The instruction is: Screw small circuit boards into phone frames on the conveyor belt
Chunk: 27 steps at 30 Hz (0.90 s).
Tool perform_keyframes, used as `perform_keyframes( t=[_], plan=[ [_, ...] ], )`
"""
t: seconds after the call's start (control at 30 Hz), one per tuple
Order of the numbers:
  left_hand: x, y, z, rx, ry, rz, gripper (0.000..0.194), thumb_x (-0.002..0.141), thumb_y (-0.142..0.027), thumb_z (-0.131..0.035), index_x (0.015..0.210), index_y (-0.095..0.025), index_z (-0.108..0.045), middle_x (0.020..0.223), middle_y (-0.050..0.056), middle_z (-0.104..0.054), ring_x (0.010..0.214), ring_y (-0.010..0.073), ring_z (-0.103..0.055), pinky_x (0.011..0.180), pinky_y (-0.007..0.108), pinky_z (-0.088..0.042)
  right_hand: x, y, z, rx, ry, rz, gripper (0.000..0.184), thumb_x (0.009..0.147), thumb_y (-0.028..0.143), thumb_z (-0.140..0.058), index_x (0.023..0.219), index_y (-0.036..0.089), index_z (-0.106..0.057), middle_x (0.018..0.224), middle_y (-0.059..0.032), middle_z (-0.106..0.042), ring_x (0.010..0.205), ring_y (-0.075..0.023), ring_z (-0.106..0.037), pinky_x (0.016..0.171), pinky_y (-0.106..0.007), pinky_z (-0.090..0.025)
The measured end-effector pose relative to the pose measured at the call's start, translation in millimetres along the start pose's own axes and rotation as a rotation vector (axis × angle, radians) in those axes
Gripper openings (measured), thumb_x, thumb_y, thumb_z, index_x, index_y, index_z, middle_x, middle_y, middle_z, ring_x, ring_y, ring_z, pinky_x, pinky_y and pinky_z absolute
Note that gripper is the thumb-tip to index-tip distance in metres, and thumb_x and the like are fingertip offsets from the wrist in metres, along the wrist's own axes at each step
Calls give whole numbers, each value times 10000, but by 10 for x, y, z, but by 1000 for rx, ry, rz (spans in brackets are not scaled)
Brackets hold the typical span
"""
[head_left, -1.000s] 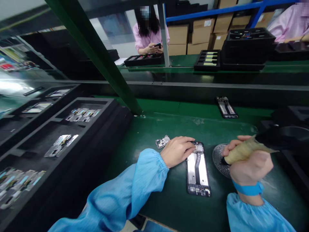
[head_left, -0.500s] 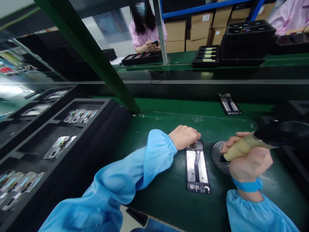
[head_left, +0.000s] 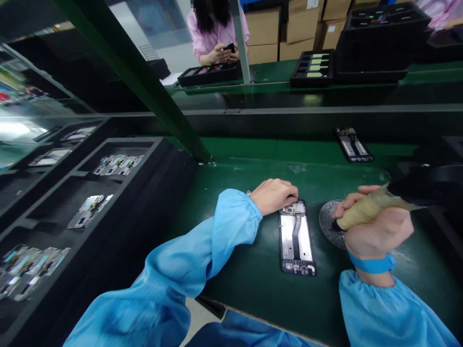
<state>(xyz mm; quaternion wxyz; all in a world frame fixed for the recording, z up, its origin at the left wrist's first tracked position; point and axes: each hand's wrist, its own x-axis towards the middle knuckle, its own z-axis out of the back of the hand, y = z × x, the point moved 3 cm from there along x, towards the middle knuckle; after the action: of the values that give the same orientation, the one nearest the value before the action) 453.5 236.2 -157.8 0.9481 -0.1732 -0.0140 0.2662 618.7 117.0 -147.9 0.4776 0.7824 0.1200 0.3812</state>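
An opened phone [head_left: 296, 241] lies flat on the green bench, its silver inside and dark flex cable facing up. My left hand [head_left: 275, 195] is closed at the phone's top end, fingers curled over the edge; the fingertips are partly hidden. In my right hand [head_left: 376, 231] is an electric screwdriver [head_left: 365, 209], its grip wrapped in yellowish material. The tool is tilted, with its front end over a round dish [head_left: 325, 224] of small pieces that look like screws. Its bit is hidden.
A second opened phone [head_left: 353, 144] lies at the back right. Black foam trays [head_left: 144, 188] with circuit boards [head_left: 119, 164] stand on the left. A green post [head_left: 155, 96] slants down to the bench. Across the barrier [head_left: 311, 115], a person in pink [head_left: 220, 33] handles a small dark object.
The view has tipped slightly downward, so the bench appears higher. My left hand stays at the phone's top end and my right hand stays over the dish with the screwdriver.
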Motion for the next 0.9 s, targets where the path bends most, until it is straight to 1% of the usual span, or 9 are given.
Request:
perform_keyframes(
  t=[0.1,0.2,0.33,0.4,0.53,0.6,0.67,0.77,0.9],
  plan=[
    [44,-32,84,16,47,4,124,972,-245,-645,1002,-270,-763,1054,-6,-737,950,184,-701,685,259,-443,-1,-4,0,7,-6,-4,518,933,673,-540,931,167,-647,596,-18,-549,416,-200,-534,387,-322,-429],
    [111,-109,167,82,104,18,114,954,-233,-648,962,-253,-760,1029,23,-736,919,202,-700,675,265,-438,0,-14,4,-3,-11,4,523,940,673,-526,929,165,-648,601,-23,-552,413,-202,-535,385,-328,-433],
    [164,-184,206,157,167,27,119,934,-196,-636,950,-237,-747,1031,47,-734,920,220,-704,681,277,-444,4,-34,9,8,-16,-2,530,939,684,-513,922,172,-650,594,-23,-547,402,-212,-523,367,-347,-424],
    [147,-193,184,190,162,1,133,943,-190,-611,973,-228,-734,1043,53,-728,908,218,-704,670,280,-444,7,-36,8,8,-22,-3,528,936,683,-515,918,173,-649,586,-24,-547,398,-214,-521,364,-350,-423],
    [60,-158,91,220,111,-70,156,993,-217,-558,994,-200,-713,1038,63,-709,930,219,-692,665,282,-448,6,-14,-1,1,-16,-1,498,940,654,-518,925,173,-647,580,-17,-547,395,-208,-518,366,-333,-413],
    [25,-117,46,177,82,-81,156,994,-210,-560,988,-198,-716,1031,59,-703,956,213,-684,692,273,-457,3,1,-7,3,-7,3,492,949,640,-505,934,169,-646,592,-22,-551,405,-207,-525,372,-326,-412],
    [16,-66,15,58,46,-66,142,980,-197,-581,979,-204,-723,1030,45,-698,963,197,-677,729,263,-466,0,10,-11,7,-3,2,493,951,636,-507,939,162,-645,598,-28,-552,412,-207,-531,378,-325,-416],
    [55,14,-15,-121,8,-13,99,938,-182,-637,963,-207,-729,1006,19,-696,920,160,-672,760,242,-478,0,15,-16,12,-5,1,497,945,633,-517,934,153,-643,595,-32,-543,404,-209,-523,372,-336,-421],
    [112,70,-16,-183,-9,30,85,915,-153,-666,923,-205,-733,954,-10,-718,870,132,-680,753,217,-485,0,5,-12,9,-5,3,501,949,629,-500,932,148,-642,598,-34,-543,402,-211,-522,368,-341,-422]
  ],
)
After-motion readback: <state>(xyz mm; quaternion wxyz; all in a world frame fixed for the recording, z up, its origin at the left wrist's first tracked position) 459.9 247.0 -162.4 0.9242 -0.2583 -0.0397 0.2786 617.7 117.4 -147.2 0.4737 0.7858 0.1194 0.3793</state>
